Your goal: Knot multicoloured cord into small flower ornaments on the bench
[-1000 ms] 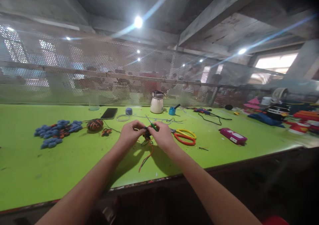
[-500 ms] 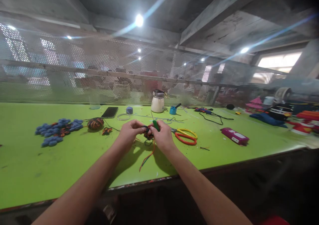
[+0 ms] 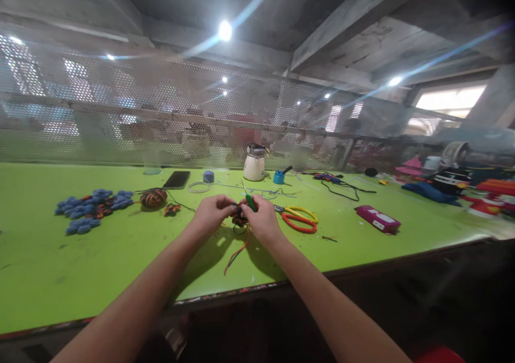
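My left hand (image 3: 214,214) is closed, its thumb and fingers pinching a small dark and orange crochet piece (image 3: 238,220). My right hand (image 3: 262,221) grips a crochet hook (image 3: 251,202) by its green handle, with the thin metal shaft pointing up and slightly left. Its fingertips also touch the right side of the crochet piece. Orange and dark yarn tails (image 3: 237,257) hang from the piece toward the table. Fingers partly cover the piece, and the stitches are too small to make out.
Scissors (image 3: 300,220) with yellow and red handles lie right of my hands. To the left are a multicoloured yarn ball (image 3: 153,198), a small crocheted flower (image 3: 172,209), blue crocheted flowers (image 3: 82,226) and a phone (image 3: 177,180). A white jar (image 3: 254,165) stands behind; a purple case (image 3: 377,220) lies right.
The crochet hook has tilted slightly to the left in my right hand. Both hands stay in almost the same place on the crochet piece.
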The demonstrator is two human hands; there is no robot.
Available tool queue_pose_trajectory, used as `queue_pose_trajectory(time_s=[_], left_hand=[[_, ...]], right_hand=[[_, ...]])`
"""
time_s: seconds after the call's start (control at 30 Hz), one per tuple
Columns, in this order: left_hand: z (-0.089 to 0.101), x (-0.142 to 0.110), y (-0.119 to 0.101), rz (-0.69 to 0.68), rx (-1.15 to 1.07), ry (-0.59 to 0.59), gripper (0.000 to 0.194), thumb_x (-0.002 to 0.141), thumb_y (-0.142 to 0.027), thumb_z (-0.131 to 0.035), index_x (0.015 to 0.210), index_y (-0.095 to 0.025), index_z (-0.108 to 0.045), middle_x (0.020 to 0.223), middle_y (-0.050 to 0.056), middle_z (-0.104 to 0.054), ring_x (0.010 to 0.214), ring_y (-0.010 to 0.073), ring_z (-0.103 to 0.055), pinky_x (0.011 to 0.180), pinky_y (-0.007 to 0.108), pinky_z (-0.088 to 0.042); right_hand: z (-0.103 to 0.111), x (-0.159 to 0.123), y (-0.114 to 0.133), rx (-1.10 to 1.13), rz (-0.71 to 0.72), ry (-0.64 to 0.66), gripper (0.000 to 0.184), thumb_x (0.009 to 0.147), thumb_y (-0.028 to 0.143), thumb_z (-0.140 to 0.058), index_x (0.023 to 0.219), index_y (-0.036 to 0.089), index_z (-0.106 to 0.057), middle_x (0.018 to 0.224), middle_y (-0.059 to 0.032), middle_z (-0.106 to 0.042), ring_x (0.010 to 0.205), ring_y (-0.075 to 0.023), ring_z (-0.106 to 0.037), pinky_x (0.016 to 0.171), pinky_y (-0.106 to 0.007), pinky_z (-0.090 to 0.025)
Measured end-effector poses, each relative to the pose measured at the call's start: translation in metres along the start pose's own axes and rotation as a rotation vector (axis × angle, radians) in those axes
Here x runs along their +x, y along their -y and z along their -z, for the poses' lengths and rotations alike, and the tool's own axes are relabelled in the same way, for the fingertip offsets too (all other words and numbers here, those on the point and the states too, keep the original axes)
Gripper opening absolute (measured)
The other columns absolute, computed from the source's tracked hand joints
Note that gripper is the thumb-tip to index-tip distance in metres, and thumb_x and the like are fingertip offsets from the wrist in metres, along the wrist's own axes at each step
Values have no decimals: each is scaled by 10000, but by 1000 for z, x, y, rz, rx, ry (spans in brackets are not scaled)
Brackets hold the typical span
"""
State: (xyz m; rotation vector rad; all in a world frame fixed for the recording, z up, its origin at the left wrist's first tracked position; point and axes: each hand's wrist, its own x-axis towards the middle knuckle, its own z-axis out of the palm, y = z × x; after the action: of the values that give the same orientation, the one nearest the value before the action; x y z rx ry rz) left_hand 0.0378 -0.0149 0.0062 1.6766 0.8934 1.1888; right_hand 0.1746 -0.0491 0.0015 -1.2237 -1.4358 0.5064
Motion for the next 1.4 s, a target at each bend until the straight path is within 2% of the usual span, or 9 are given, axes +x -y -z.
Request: queue_pose_trajectory(time_s=[0.13, 0.2, 0.27, 0.4, 0.57, 0.77, 1.17, 1.4], left_hand=[[0, 3, 3, 6, 32, -41, 94, 611, -233, -677, 648, -148, -662, 608, 23, -671, 591, 163, -599, 610, 284, -456], [0, 4, 4, 1, 52, -63, 89, 606, -225, -676, 641, -145, -659, 606, 23, -672, 591, 162, -604, 618, 283, -461], [-1, 4, 4, -6, 74, -70, 84, 613, -223, -669, 644, -145, -664, 612, 26, -679, 592, 162, -610, 631, 286, -469], [-2, 2, 4, -10, 90, -72, 88, 634, -213, -646, 684, -150, -681, 652, 43, -707, 614, 171, -634, 645, 292, -483], [-3, 2, 5, -9, 101, -85, 70, 622, -203, -647, 666, -159, -678, 630, 44, -705, 598, 172, -638, 612, 285, -486], [-3, 2, 4, 3, 99, -71, 56, 613, -199, -649, 654, -174, -677, 601, 27, -699, 569, 166, -633, 568, 273, -478], [-2, 3, 3, -29, 187, -85, 102, 609, -182, -630, 683, -170, -700, 632, 34, -716, 603, 180, -643, 616, 285, -484], [-2, 2, 3, -16, 175, -109, 93, 592, -171, -633, 655, -188, -698, 583, 12, -696, 550, 166, -616, 555, 266, -459]], right_hand=[[9, -7, 7, -233, 125, 15, 294, 859, 275, -489, 1060, 108, -624, 908, -92, -687, 806, -171, -623, 769, -295, -487], [17, -13, 13, -312, 232, 59, 314, 891, 215, -425, 1115, 115, -621, 1040, -106, -680, 934, -171, -615, 862, -292, -452], [25, -19, 19, -389, 304, 130, 331, 884, 138, -399, 1119, 135, -632, 1087, -95, -676, 978, -160, -610, 882, -268, -435], [37, -29, 27, -670, 249, 216, 412, 848, 69, -410, 1194, 184, -602, 1063, -89, -688, 963, -179, -625, 843, -268, -440], [39, -33, 30, -937, 187, 261, 429, 880, 101, -385, 1235, 253, -573, 1064, -85, -690, 973, -202, -636, 799, -280, -443], [36, -32, 31, -1052, 187, 282, 444, 872, 101, -386, 1229, 284, -576, 1036, -89, -694, 925, -218, -650, 736, -292, -447], [32, -38, 33, -1057, 197, 224, 439, 857, 97, -393, 1221, 273, -563, 1000, -82, -690, 901, -219, -654, 701, -288, -447], [29, -36, 30, -1075, 200, 222, 450, 848, 77, -390, 1227, 256, -554, 1007, -91, -684, 900, -216, -650, 723, -297, -453]])
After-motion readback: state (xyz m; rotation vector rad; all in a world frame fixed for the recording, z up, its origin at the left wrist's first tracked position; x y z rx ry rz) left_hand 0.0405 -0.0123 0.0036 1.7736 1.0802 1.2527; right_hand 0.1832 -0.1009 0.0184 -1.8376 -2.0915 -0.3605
